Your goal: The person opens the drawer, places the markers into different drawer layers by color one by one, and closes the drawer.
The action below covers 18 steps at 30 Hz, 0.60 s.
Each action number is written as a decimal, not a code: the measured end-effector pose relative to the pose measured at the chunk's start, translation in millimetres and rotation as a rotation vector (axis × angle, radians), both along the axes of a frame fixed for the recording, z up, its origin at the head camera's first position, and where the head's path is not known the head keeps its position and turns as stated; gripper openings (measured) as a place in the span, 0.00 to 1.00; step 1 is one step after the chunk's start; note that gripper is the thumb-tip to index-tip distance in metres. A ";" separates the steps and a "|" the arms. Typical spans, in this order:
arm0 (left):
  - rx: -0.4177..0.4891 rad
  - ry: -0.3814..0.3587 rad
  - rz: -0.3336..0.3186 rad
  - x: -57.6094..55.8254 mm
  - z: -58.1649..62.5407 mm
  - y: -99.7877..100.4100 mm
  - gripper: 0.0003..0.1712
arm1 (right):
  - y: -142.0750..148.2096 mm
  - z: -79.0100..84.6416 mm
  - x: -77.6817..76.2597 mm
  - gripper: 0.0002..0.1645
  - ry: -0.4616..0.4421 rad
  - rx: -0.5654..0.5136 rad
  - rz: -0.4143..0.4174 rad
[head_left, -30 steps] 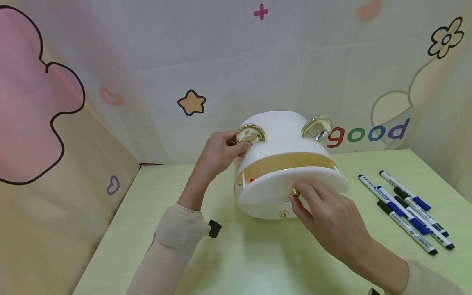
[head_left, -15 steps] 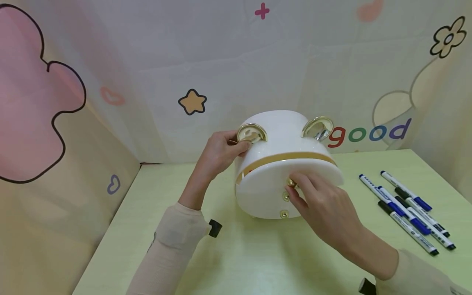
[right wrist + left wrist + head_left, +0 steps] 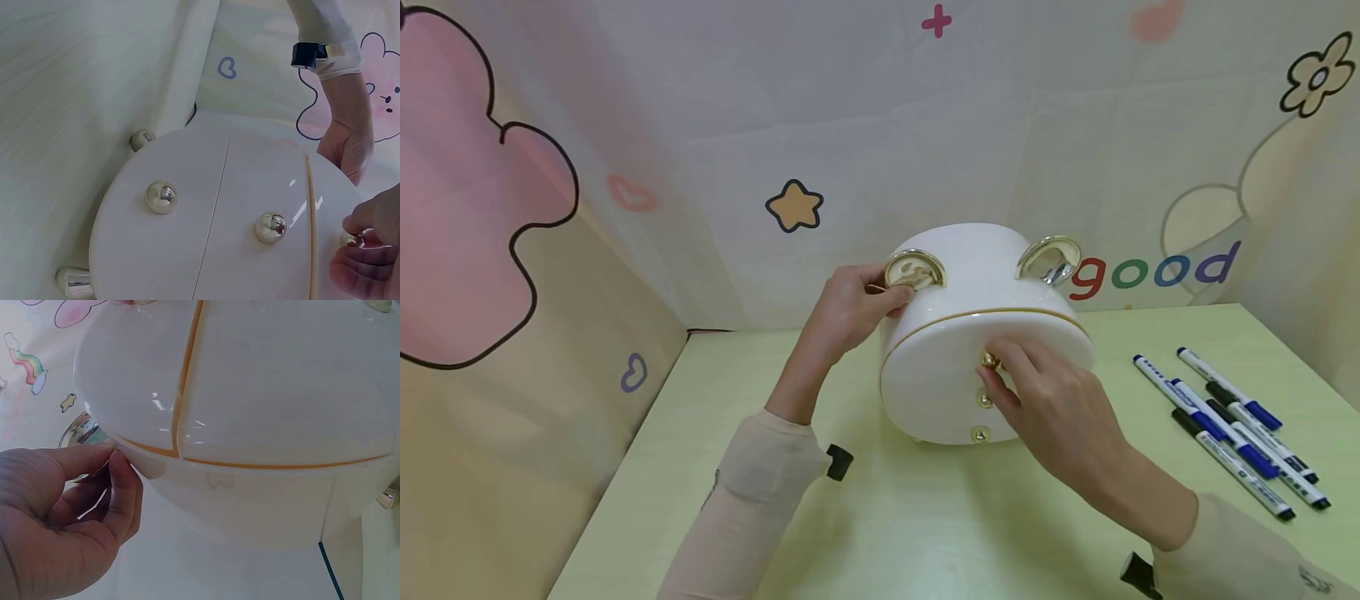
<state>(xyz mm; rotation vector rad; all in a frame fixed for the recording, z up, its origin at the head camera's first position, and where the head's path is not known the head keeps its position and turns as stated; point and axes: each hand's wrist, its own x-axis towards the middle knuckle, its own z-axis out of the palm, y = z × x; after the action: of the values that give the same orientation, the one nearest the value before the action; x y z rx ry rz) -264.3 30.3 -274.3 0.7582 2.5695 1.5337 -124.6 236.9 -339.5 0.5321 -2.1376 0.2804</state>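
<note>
A glossy white rounded drawer box [image 3: 970,258] with two gold ears stands on the table. My left hand [image 3: 853,312] pinches the gold left ear [image 3: 914,268]; the left wrist view shows that hand [image 3: 81,506] with thumb and fingers together at the ear's lower edge. With thumb and fingertips, my right hand [image 3: 1060,417] holds the top gold knob [image 3: 990,359] on the upper drawer front [image 3: 925,350]. Below it sit a middle knob [image 3: 985,398] and a bottom knob [image 3: 981,435]. Only a thin yellow line shows along the upper drawer's top edge.
Several white markers [image 3: 1232,433] with blue or black caps lie on the right of the pale green table [image 3: 880,533]. Behind the box hangs a printed cloth [image 3: 850,100]. Small gold feet [image 3: 75,282] support the box. The gold right ear [image 3: 1049,260] is untouched.
The upper drawer has slid inward from partly open to nearly flush, the right hand moving away from me with its knob. My left hand has stayed at the ear.
</note>
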 end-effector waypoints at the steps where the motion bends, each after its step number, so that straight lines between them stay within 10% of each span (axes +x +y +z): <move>1: -0.003 -0.001 0.000 -0.2 0.0 0.0 0.07 | 0.0 0.2 -0.5 0.18 -0.011 0.000 -0.004; 18: -0.004 0.000 -0.015 -0.7 -0.8 -0.2 0.09 | 3.6 -4.9 -8.2 0.23 -0.032 -0.018 0.026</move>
<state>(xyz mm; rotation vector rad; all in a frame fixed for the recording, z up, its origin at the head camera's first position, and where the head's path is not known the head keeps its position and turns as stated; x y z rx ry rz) -265.0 30.1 -275.2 0.7754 2.5599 1.5232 -132.8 240.5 -344.4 0.5480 -2.1584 0.3244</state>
